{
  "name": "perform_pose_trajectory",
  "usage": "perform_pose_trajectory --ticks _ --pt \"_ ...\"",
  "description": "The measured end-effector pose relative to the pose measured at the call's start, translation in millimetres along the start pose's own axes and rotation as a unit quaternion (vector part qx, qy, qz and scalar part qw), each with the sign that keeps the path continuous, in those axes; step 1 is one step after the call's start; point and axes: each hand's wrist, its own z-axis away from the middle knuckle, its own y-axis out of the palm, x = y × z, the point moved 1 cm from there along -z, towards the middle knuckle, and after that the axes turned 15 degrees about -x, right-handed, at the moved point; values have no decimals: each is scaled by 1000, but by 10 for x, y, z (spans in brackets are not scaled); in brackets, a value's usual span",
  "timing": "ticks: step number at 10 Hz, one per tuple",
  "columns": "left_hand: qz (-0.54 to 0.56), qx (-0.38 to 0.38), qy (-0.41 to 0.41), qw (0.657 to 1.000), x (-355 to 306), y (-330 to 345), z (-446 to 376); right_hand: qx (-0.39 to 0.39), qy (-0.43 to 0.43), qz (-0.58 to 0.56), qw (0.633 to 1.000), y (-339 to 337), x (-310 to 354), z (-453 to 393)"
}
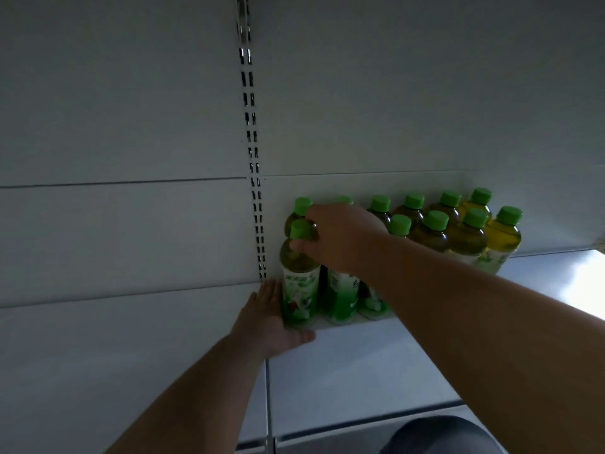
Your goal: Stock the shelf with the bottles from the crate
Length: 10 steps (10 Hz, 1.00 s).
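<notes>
1. Head view, nearest the lens: a patch of dark fabric [445, 435] at the bottom edge, probably the person's own clothing, too cropped to say more.
2. Two bare forearms reaching up and forward onto a white shelf [360, 371], dimly lit, glare at the far right edge.
3. Left hand [273, 319] open, fingers together and laid flat against the left side of the front-left bottle [299, 286], thumb curled under near its base; pressing rather than gripping.
4. Right hand [340, 237] curled over the shoulder of that same bottle just below its green cap [300, 229], fingertips closed around the neck from the right.
5. Front-left bottle upright on the shelf, at the left end of the block, just beside the slotted upright [253, 178] on the back panel.
6. Behind and to the right: rows of matching green-capped bottles [435, 229], standing, packed touching one another, running toward the right along the back panel.
7. Step in hand, by the look of it: seating and squaring the newest bottle into the front row, not carrying it.
8. Next move likely calls for letting go without tipping the bottle, then going back to the crate for another.
9. Crate not in frame; share of the stock left unknown.
10. Hidden or unclear: bottles behind the right wrist and forearm, exact row count, label wording blurred, right end of the shelf washed out.
</notes>
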Motion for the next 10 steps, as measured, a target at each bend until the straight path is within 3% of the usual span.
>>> perform_pose_trajectory --ticks 1,5,8,10 --pt "-18 -45 1 999 -3 65 20 26 31 -2 999 39 54 -48" --pt "-72 -34 32 996 13 114 26 70 64 -9 995 -29 31 -87" --pt "-74 -38 29 996 16 136 33 45 94 -66 992 -1 54 -19" --pt "-57 1 1 998 -36 79 69 -49 87 -105 989 -80 -27 252"
